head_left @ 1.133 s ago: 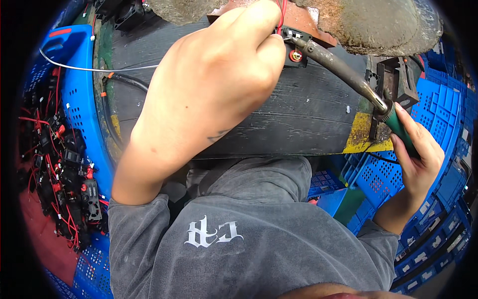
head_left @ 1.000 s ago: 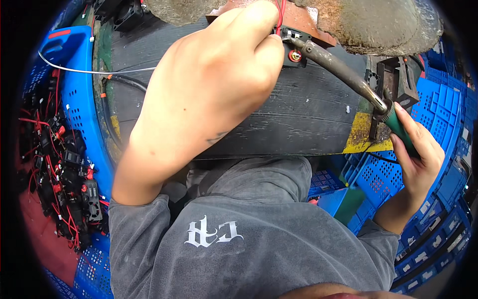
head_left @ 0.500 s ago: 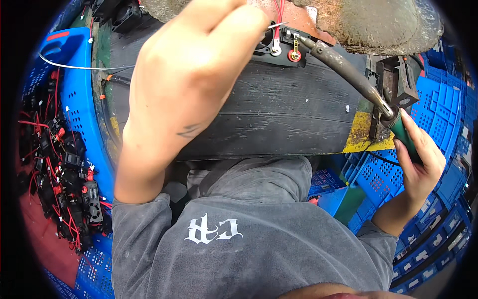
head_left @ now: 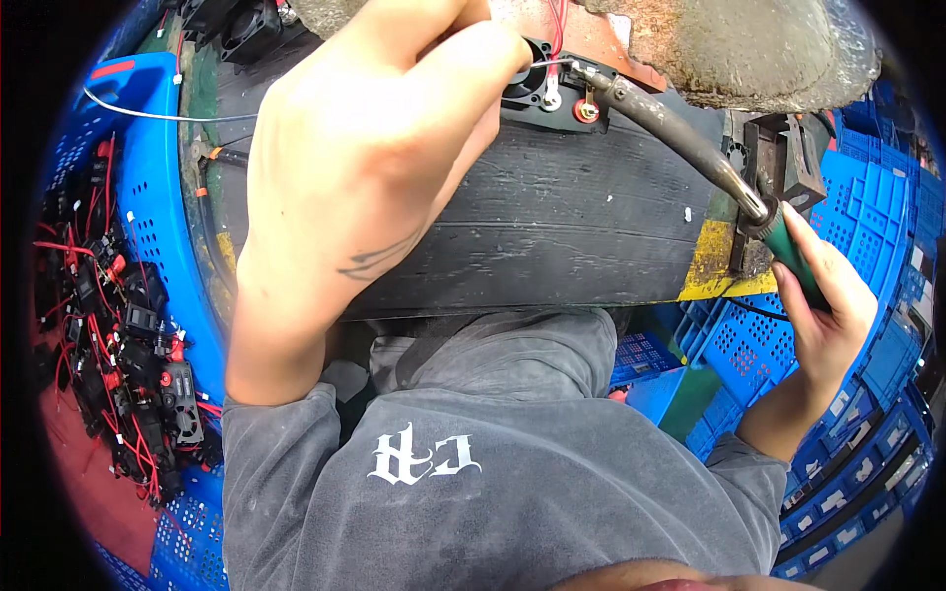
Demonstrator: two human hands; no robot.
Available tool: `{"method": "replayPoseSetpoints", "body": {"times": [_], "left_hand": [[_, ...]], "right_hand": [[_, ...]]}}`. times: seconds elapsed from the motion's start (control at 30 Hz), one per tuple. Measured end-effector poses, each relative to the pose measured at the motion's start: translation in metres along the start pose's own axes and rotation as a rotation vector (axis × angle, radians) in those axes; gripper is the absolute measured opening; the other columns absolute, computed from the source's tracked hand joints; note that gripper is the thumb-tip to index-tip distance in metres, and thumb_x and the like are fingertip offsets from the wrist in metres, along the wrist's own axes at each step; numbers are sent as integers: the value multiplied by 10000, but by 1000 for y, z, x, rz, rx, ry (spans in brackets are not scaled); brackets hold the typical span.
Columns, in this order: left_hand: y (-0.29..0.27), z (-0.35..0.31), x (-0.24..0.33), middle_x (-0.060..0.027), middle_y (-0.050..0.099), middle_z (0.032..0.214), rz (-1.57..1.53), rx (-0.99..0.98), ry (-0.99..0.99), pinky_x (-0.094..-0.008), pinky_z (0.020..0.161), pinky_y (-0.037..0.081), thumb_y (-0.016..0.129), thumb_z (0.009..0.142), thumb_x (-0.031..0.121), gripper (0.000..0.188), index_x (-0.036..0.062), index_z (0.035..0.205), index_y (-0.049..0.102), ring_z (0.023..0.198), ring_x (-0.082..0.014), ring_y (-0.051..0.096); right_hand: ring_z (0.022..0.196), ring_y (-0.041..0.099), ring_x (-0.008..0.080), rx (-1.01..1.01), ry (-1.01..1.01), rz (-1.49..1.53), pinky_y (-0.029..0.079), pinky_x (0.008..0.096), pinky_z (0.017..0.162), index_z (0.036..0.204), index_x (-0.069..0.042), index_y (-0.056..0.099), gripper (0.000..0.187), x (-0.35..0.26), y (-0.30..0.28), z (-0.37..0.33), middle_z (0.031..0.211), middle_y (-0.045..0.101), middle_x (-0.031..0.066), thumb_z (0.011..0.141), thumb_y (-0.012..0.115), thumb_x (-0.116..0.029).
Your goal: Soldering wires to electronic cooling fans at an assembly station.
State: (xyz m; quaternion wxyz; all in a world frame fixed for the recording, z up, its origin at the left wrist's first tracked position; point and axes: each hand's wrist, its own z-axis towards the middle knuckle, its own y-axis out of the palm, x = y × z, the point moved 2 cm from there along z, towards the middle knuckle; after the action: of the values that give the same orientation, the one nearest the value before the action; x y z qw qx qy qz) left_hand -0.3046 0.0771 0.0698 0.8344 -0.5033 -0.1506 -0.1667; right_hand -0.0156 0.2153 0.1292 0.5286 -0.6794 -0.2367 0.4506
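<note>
From where I'm standing, the person's right hand [head_left: 833,295] is curling its grip around the green handle of a soldering iron [head_left: 680,138], its shaft slanting toward the upper left. The iron's tip is meeting a small black fan housing [head_left: 567,121], which is lying near the far side of the worktop [head_left: 552,217]. The left hand [head_left: 360,148] seems to be pinching a thin silvery wire [head_left: 554,62] in a closed grip, though some fingers are hiding from view. Red wires [head_left: 559,30] are rising from the housing. Off left, red-wired black parts [head_left: 128,325] are lying heaped beside a blue perforated wall [head_left: 158,197].
</note>
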Motion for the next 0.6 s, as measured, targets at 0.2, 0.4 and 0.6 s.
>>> {"method": "replayPoseSetpoints", "body": {"times": [0.2, 0.4, 0.6], "left_hand": [[-4, 3, 3, -102, 559, 862, 28, -16, 44, -341, 558, 499, 715, 706, -81, 253, 7, 941, 686, 664, -241, 624], [-3, -1, 2, -97, 572, 882, 13, 3, 52, -323, 583, 498, 721, 716, -83, 253, 7, 950, 693, 690, -226, 624], [0, -3, 0, -92, 584, 903, -7, 14, 63, -306, 608, 497, 728, 726, -85, 252, 7, 958, 700, 717, -211, 625]], "right_hand": [[819, 690, 193, 2, 8, -9, 524, 267, 767, 1239, 7, 678, 503, 0, 0, 1, 965, 720, 146, 748, 737, 101], [812, 686, 184, 2, 33, -4, 523, 264, 761, 1241, -4, 682, 508, 2, -1, 1, 948, 717, 138, 746, 744, 94], [808, 690, 195, -3, 7, 6, 525, 272, 753, 1232, 5, 684, 509, 3, 0, 1, 943, 716, 148, 735, 737, 100]]}}
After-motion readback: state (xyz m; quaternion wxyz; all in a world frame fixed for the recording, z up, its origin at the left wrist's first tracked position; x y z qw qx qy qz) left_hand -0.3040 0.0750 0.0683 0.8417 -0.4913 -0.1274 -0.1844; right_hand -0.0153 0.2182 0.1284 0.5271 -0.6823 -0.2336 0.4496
